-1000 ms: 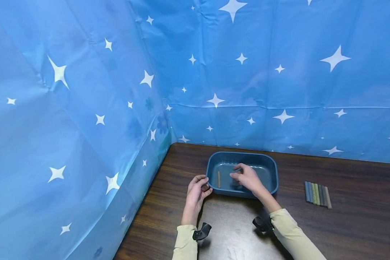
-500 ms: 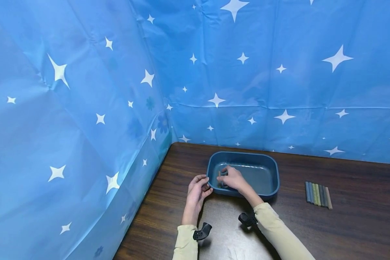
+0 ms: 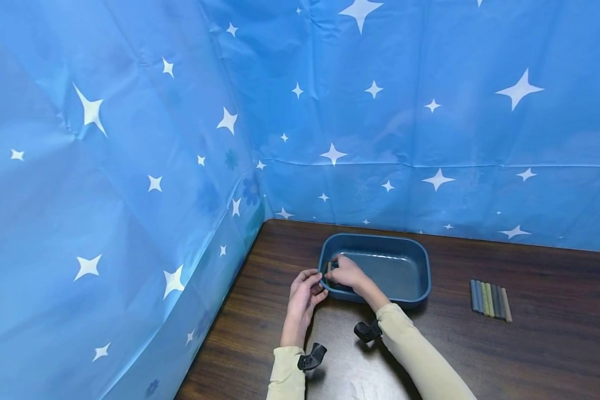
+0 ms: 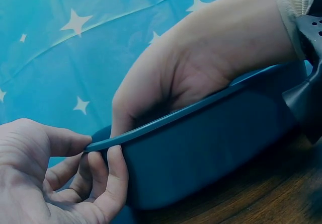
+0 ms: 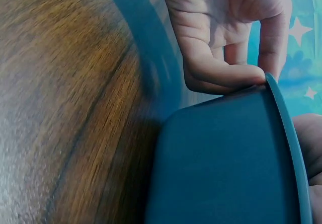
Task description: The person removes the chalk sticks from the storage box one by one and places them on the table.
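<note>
A blue rectangular bin (image 3: 427, 272) stands near the table's back edge. At its front left corner my left hand (image 3: 302, 297) grips the rim, thumb on one side and curled fingers on the other, as the left wrist view confirms with the hand (image 4: 65, 176) and the rim (image 4: 166, 118). My right hand (image 3: 351, 275) reaches down inside the bin's left end, its fingers round a thin brown stick (image 3: 329, 266) close to the left wall. In the left wrist view the bin's side hides the right fingertips and the stick.
A row of several coloured sticks (image 3: 490, 300), blue, green, dark and brown, lies on the dark wooden table (image 3: 555, 344) at the right. A blue star-patterned curtain (image 3: 405, 111) hangs behind and along the left.
My right hand has moved left and lower inside the bin, onto the brown stick. That stick now sits nearer the left wall. The left hand has kept its place on the rim.
</note>
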{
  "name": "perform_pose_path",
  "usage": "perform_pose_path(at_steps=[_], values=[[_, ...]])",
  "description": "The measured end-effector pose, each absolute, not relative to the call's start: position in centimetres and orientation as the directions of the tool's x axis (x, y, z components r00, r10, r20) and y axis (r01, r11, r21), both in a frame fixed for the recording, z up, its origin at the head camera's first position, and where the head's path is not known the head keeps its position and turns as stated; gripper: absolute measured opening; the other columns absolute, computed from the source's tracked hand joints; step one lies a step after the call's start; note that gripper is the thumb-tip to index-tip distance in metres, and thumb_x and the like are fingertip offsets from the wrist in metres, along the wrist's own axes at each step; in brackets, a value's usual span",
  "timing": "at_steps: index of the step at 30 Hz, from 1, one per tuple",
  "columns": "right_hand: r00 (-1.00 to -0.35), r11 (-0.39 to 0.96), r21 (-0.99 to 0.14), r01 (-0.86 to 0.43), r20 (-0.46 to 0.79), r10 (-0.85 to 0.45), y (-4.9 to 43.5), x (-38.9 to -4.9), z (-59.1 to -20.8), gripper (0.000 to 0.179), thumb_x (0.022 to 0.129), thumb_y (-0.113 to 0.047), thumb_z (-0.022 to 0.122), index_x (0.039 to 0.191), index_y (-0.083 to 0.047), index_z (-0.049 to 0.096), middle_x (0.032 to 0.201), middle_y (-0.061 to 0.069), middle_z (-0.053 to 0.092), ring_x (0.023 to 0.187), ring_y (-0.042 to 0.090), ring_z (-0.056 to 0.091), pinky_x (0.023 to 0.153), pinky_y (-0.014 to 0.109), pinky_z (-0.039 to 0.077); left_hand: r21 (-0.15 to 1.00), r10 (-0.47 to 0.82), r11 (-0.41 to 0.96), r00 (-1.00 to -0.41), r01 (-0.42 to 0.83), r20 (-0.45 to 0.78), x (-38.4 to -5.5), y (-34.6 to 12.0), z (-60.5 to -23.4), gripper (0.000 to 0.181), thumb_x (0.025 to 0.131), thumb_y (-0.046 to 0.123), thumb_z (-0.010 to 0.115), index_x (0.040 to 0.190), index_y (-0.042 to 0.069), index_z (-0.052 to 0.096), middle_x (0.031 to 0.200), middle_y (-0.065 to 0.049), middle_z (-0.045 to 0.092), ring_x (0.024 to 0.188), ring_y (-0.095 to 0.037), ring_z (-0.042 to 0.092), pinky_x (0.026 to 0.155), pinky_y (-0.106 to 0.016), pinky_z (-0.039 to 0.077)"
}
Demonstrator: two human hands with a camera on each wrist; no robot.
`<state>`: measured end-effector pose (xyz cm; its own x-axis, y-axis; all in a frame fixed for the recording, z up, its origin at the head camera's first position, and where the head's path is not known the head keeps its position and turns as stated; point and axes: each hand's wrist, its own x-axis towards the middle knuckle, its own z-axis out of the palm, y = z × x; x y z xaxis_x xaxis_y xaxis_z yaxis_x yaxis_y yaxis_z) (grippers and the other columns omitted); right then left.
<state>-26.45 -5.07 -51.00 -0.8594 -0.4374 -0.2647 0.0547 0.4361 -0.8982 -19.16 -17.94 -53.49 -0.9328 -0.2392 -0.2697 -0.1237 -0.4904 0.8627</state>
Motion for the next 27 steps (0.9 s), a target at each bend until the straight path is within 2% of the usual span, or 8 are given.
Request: perform_pose_path(at_steps=[3,8,13,19,24,27], values=[[-0.857,0.416,-0.907,0.071,-0.269,-0.44,-5.33,-26.56,-51.05,0.052,0.095,-0.002,0.063,0.14,0.015,0.044,0.103,0.018,0.063,0.091,0.027,0.061,0.085,0.042,0.052,0.862,-0.239,-0.493,-0.933,-0.121,-0.268,-19.13,-17.94,-53.42,0.008,0.098,-0.001,0.059,0.105,0.002,0.056,0.087,-0.006,0.057,0.067,-0.009,0.057,0.06,-0.021,0.055],[-0.852,0.379,-0.919,0.108,-0.282,-0.441,-5.47,-26.67,-51.26,0.055,0.092,0.002,0.062,0.142,0.014,0.043,0.112,0.022,0.062,0.096,0.029,0.06,0.091,0.045,0.051,0.857,-0.23,-0.501,-0.936,-0.121,-0.267,-19.04,-17.94,-53.39,0.008,0.098,-0.001,0.058,0.105,0.002,0.055,0.084,-0.004,0.058,0.067,-0.009,0.057,0.06,-0.021,0.054],[-0.865,0.366,-0.924,0.111,-0.271,-0.422,-5.45,-26.69,-51.3,0.058,0.087,0.007,0.062,0.142,0.012,0.045,0.114,0.022,0.06,0.095,0.029,0.055,0.084,0.039,0.049,0.853,-0.223,-0.506,-0.937,-0.125,-0.269,-19.04,-17.99,-53.42,0.009,0.099,-0.001,0.058,0.106,0.002,0.055,0.082,-0.003,0.057,0.067,-0.008,0.057,0.06,-0.021,0.054],[-0.873,0.351,-0.93,0.107,-0.257,-0.414,-5.4,-26.55,-51.12,0.06,0.084,0.007,0.062,0.142,0.011,0.045,0.109,0.019,0.061,0.086,0.026,0.054,0.079,0.036,0.048,0.852,-0.223,-0.51,-0.939,-0.117,-0.263,-19.05,-18.01,-53.5,0.008,0.099,-0.002,0.058,0.104,0.003,0.056,0.081,-0.002,0.057,0.066,-0.008,0.057,0.06,-0.021,0.055],[-0.872,0.309,-0.945,0.106,-0.238,-0.428,-5.21,-26.43,-50.88,0.06,0.086,0.008,0.062,0.143,0.009,0.046,0.102,0.019,0.066,0.086,0.025,0.062,0.082,0.04,0.053,0.853,-0.235,-0.51,-0.935,-0.113,-0.265,-19.06,-17.97,-53.51,0.008,0.098,-0.002,0.058,0.1,0.006,0.057,0.081,-0.002,0.057,0.066,-0.008,0.057,0.06,-0.021,0.055],[-0.873,0.258,-0.96,0.113,-0.22,-0.436,-4.78,-26.47,-50.78,0.059,0.087,0.009,0.061,0.144,0.007,0.047,0.102,0.02,0.067,0.086,0.026,0.066,0.079,0.041,0.057,0.855,-0.24,-0.506,-0.934,-0.113,-0.266,-19.1,-17.97,-53.51,0.008,0.098,-0.001,0.059,0.1,0.006,0.057,0.081,-0.002,0.057,0.067,-0.009,0.057,0.06,-0.022,0.055]])
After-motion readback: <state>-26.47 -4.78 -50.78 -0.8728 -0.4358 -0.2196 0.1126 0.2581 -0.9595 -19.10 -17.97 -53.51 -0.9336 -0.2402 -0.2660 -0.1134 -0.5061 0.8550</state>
